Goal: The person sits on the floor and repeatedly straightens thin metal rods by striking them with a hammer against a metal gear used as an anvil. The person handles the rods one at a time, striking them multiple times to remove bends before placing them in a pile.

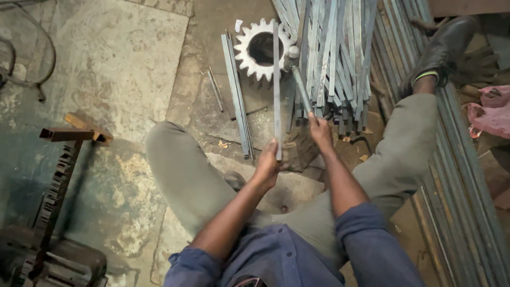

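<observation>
Item — long flat grey steel strip (277,90): your left hand (267,166) clamps its near end, laid across the toothed steel gear (261,49) at upper centre as an anvil; right hand (320,132) fists the hammer (298,79).

The flat metal strip (277,90) is dull steel grey, like the bundle of strips (332,58) beyond it. The toothed gear wheel (261,49) is pale, almost whitish grey, with a dark hole at its middle. The hammer (300,79) has a grey handle and a lighter head. The floor (122,69) is mottled grey-brown stone (blotched with pale patches). The trousers (180,170) are olive grey, the sleeves (366,250) blue, the shoe (443,48) black, and the bag (491,111) at the floor's right edge pink.
</observation>
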